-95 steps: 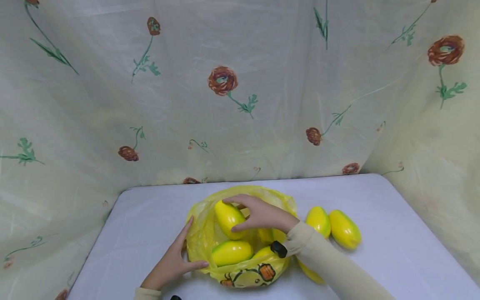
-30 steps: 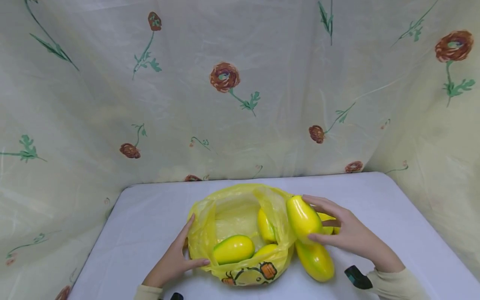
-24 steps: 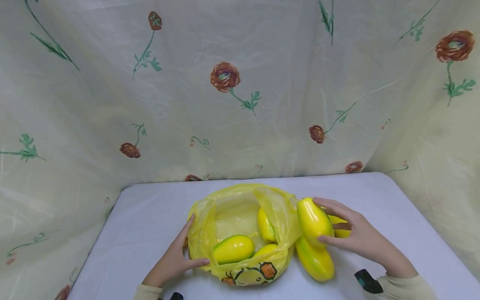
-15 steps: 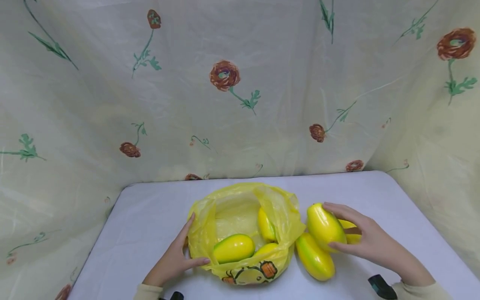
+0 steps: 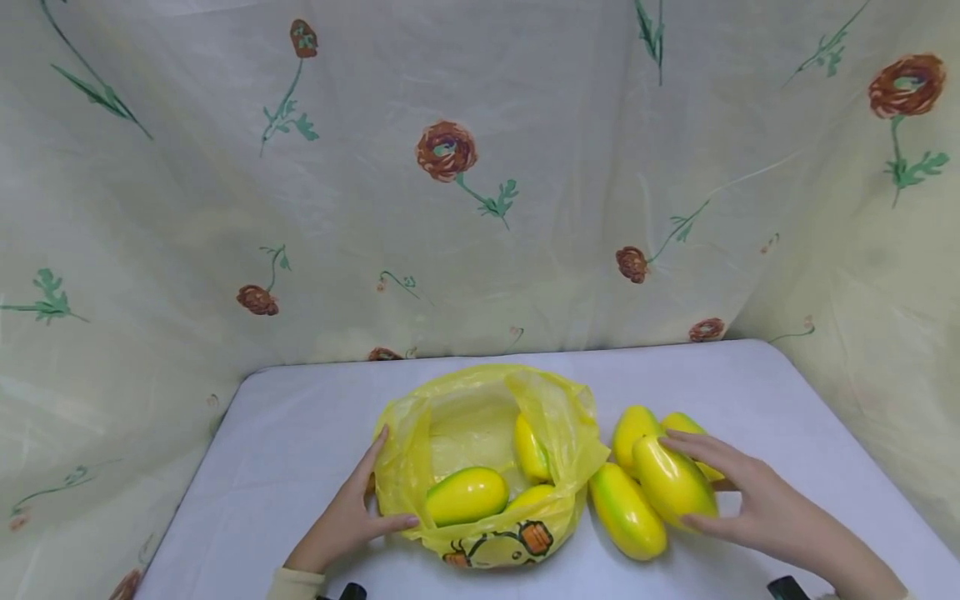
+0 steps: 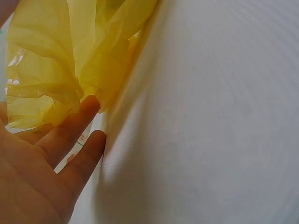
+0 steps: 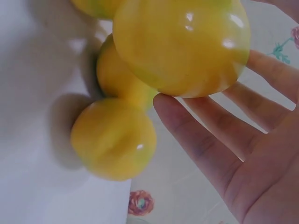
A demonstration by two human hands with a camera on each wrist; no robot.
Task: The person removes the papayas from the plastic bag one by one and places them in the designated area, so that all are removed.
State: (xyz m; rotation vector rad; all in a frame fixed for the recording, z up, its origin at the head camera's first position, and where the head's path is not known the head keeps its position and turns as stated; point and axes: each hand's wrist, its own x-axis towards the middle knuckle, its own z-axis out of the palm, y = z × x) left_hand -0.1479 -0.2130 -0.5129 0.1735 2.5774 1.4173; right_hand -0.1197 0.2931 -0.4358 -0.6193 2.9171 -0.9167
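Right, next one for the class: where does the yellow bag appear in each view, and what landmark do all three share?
Head: yellow bag at lower centre, left hand at its side.
Left wrist: yellow bag at upper left, touching the fingers.
Right wrist: not in it.
Shared landmark: the pale table.

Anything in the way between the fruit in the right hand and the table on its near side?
Nothing visible stands between the held fruit and the table there. One loose fruit lies to its left, and two more fruits lie on its far side.
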